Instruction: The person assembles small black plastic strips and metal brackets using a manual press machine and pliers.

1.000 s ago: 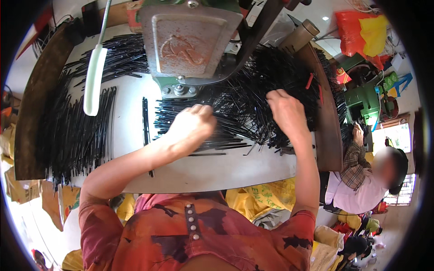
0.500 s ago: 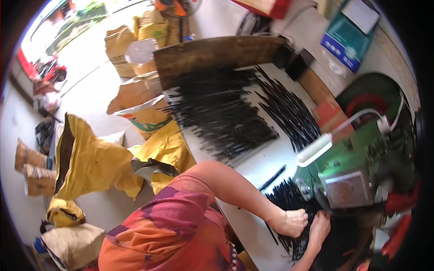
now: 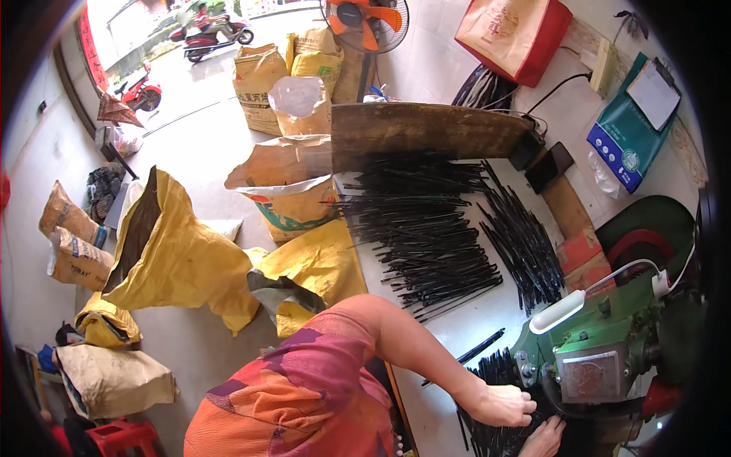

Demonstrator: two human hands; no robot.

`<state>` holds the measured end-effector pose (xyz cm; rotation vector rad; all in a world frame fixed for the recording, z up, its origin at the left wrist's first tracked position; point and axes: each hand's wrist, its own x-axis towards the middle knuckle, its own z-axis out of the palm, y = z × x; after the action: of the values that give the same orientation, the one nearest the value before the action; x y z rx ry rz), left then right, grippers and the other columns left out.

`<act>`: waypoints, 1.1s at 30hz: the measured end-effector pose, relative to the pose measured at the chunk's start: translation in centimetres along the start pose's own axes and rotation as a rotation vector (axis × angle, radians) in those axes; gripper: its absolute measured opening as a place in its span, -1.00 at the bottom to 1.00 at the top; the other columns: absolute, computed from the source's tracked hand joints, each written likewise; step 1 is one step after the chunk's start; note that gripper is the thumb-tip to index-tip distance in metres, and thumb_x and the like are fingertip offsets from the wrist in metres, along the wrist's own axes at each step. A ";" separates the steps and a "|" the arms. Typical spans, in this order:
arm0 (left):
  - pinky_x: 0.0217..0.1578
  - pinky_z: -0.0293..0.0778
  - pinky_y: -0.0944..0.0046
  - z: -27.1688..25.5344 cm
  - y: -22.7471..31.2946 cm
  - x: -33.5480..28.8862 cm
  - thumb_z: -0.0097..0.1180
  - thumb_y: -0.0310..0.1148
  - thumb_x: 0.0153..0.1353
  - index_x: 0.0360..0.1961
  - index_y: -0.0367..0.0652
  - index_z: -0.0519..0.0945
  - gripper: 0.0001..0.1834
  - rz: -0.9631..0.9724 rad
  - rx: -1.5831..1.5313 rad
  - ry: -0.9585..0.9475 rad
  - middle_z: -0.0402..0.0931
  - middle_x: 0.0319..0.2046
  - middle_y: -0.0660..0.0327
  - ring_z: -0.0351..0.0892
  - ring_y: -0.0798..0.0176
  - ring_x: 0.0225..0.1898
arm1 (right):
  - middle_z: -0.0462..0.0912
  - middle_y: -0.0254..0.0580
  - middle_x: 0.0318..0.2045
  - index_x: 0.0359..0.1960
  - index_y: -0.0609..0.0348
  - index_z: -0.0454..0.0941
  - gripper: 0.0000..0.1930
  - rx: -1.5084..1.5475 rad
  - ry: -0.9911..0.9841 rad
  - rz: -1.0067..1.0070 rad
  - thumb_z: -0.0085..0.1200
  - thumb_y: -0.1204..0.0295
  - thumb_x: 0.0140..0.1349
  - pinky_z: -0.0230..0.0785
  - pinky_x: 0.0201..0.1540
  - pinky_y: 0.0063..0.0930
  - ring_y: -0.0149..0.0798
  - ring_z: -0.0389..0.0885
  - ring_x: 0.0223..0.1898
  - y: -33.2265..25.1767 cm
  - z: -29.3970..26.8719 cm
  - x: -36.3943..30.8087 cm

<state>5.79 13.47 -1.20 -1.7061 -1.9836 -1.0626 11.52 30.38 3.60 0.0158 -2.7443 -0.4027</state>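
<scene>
My left hand (image 3: pixel 504 405) is closed, its fingers curled, in front of a green machine (image 3: pixel 609 335). What it pinches, if anything, is hidden. Below and to the right, at the bottom edge, my right hand (image 3: pixel 544 439) has its fingers drawn together; whatever lies in them cannot be made out. Both hands are at a near pile of thin black rods (image 3: pixel 495 369) beside the machine. A large stack of black rods (image 3: pixel 426 236) covers the far part of the white table (image 3: pixel 457 316), with a slanted bundle of rods (image 3: pixel 524 247) to its right.
A white lamp (image 3: pixel 557 313) hangs over the machine's near side. A wooden board (image 3: pixel 434 131) edges the table's far side, with a dark phone (image 3: pixel 550 167) near its right end. Yellow sacks (image 3: pixel 183 251) and an open paper sack (image 3: pixel 293 202) stand left of the table.
The whole view has shifted, so the table and sacks appear farther right. My left hand's fingers are now curled more tightly; both hands remain close together by the machine.
</scene>
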 end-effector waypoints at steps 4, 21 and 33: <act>-0.60 0.41 0.19 -1.7 -0.1 -0.8 -0.02 -0.42 -0.19 -0.49 -0.27 0.39 -0.81 -0.147 0.018 -0.058 0.31 -0.49 0.08 0.44 0.09 -0.50 | 0.44 -0.08 -0.46 -0.40 0.07 0.39 -0.90 -0.069 -0.063 0.092 -0.12 0.37 0.10 0.32 -0.49 -0.19 -0.04 0.48 -0.48 -0.4 -2.0 -0.1; -0.44 0.38 0.33 -6.3 -5.8 -4.9 -0.05 -0.63 -0.09 -0.24 -0.22 0.49 -0.69 -0.613 -0.081 -0.033 0.43 -0.54 0.08 0.46 0.21 -0.49 | 0.45 -0.22 -0.59 -0.47 0.28 0.47 -0.89 1.024 -0.050 0.327 0.01 0.47 0.02 0.24 -0.49 -0.57 -0.34 0.40 -0.58 -4.0 2.1 1.4; -0.47 0.34 0.37 -4.6 -4.7 -2.6 0.00 -0.55 0.01 -0.31 -0.33 0.48 -0.83 -0.632 -0.129 0.053 0.44 -0.55 0.10 0.43 0.28 -0.54 | 0.36 -0.48 -0.70 -0.52 0.19 0.43 -0.94 1.767 -0.269 0.577 0.01 0.49 0.05 0.00 -0.74 -0.83 -0.68 0.20 -0.74 -6.5 2.3 1.6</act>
<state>0.90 8.32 -1.39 -1.0905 -2.5372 -1.4342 8.91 24.70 0.28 -0.3574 -2.1786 2.1596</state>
